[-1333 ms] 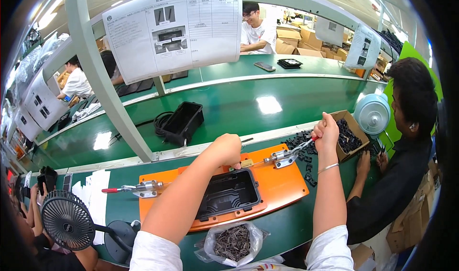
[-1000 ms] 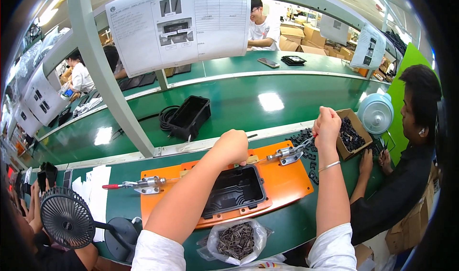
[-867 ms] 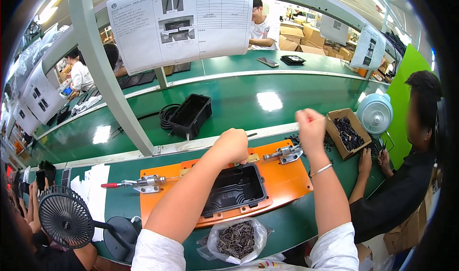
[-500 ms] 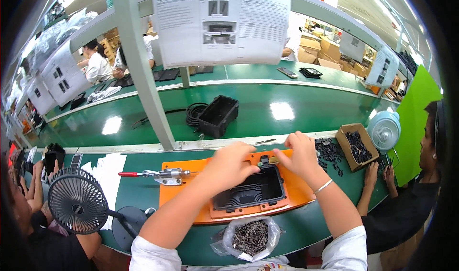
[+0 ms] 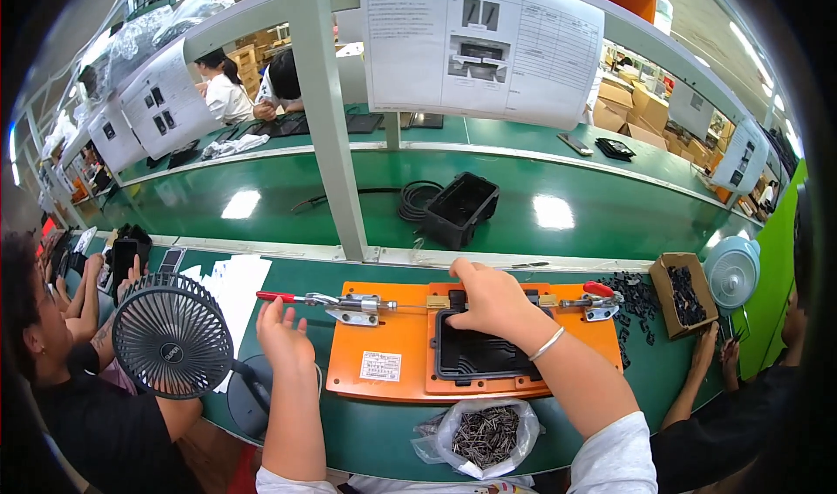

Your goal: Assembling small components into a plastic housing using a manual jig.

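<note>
since a moment ago both of my hands have shifted: my left hand (image 5: 283,341) has come off the black plastic housing (image 5: 482,354) and now hovers over the green bench beside the orange fixture plate (image 5: 392,341), just below the red-handled toggle clamp (image 5: 327,300), fingers loosely spread and holding nothing. my right hand (image 5: 490,300) has slid to the housing's top edge, fingers curled down on its rim, gripping it (the fingertips are hidden behind the knuckles). the housing sits in the plate's recess, matte and ribbed inside. a second toggle clamp (image 5: 593,298) lies at the plate's right end. a clear bag of dark screws (image 5: 484,433) rests in front of the plate, near my right forearm. a round black wire-grille fan (image 5: 172,337) stands close to my left hand. another black housing (image 5: 460,208) lies on the glossy green conveyor beyond the white upright. a cardboard box of small black parts (image 5: 682,292) sits far right.
</note>
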Motion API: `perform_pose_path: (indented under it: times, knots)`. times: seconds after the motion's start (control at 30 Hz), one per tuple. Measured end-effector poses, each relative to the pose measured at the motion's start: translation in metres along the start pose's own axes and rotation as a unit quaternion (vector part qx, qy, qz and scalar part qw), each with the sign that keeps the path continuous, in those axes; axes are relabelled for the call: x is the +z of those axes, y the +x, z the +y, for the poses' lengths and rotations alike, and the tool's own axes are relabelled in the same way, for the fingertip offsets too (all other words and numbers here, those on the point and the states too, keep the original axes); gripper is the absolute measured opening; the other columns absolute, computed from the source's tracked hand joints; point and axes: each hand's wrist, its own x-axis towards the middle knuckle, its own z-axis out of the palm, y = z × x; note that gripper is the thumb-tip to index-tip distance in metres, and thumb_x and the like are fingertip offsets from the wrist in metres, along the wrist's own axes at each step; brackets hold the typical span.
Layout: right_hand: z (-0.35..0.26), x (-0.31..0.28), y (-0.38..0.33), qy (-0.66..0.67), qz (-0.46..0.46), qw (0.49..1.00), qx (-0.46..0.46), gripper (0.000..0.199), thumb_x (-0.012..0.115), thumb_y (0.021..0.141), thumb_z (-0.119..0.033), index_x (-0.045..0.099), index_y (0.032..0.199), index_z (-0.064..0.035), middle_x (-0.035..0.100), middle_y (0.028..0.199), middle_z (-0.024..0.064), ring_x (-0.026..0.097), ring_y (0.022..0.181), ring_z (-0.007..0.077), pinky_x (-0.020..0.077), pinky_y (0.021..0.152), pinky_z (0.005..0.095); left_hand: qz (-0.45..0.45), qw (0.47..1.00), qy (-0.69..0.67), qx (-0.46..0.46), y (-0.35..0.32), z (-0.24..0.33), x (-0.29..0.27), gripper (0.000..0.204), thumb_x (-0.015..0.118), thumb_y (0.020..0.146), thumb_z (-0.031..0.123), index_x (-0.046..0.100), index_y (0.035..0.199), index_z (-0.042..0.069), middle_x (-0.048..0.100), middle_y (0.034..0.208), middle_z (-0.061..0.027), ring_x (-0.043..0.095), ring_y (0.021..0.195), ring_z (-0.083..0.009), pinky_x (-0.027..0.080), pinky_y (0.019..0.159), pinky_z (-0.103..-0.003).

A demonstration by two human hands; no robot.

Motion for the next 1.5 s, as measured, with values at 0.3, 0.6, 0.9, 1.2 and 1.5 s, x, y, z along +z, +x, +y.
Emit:
perform_pose_path:
  times: [0.3,0.6,0.9,1.2,1.5]
  knots:
    - [-0.005,0.004,-0.003,0.019,0.042,0.999,0.02,0.057,0.083,0.059,-0.026,0.042,0.093,-0.006,0.059,0.084,0.0142,0.06,0.08,0.0342,0.0485,0.069,0.0412,-0.089,0.99,-0.071,0.08,0.004,0.019,0.043,0.032,0.058,0.091,0.023,0.046,0.117,0.007,0.053,0.104,-0.007,0.052,0.088,-0.016,0.04,0.078,-0.033]
    - [-0.003,0.005,-0.006,0.013,0.065,0.998,0.019,0.056,0.083,0.057,-0.026,0.043,0.091,-0.0066,0.059,0.076,0.0122,0.061,0.076,0.033,0.0483,0.066,0.0412,-0.335,0.773,0.388,0.374,-0.069,-0.013,0.07,0.023,0.07,0.078,0.015,0.055,0.093,0.007,0.051,0.087,-0.007,0.048,0.076,-0.0206,0.041,0.074,-0.03]
    - [0.023,-0.025,-0.07,0.108,0.132,0.985,-0.036,0.056,0.081,0.071,-0.025,0.049,0.109,0.0025,0.058,0.107,0.0197,0.059,0.099,0.0331,0.0484,0.083,0.0384,-0.343,0.663,0.399,0.533,-0.087,-0.007,0.033,0.036,0.071,0.075,0.016,0.059,0.108,0.006,0.054,0.113,-0.0146,0.053,0.105,-0.0295,0.037,0.094,-0.044]
    - [0.087,-0.039,-0.135,0.061,0.34,0.936,0.069,0.055,0.078,0.071,-0.016,0.049,0.116,-0.0005,0.033,0.148,0.0204,0.047,0.124,0.0344,0.0417,0.098,0.041,-0.453,0.728,0.359,0.368,-0.102,-0.016,0.042,0.057,0.067,0.081,0.016,0.045,0.132,-0.001,0.048,0.126,-0.0237,0.045,0.119,-0.0389,0.033,0.103,-0.046]
    - [0.096,-0.028,-0.178,0.372,0.348,0.829,0.229,0.009,0.068,0.082,-0.005,0.059,0.085,-0.0043,0.06,0.078,-0.0006,0.055,0.072,0.0061,0.0457,0.066,0.021,-0.167,0.803,0.372,0.435,-0.029,0.015,0.036,0.037,0.066,0.084,0.013,0.052,0.115,0.001,0.048,0.127,-0.0194,0.047,0.117,-0.0322,0.036,0.1,-0.042]
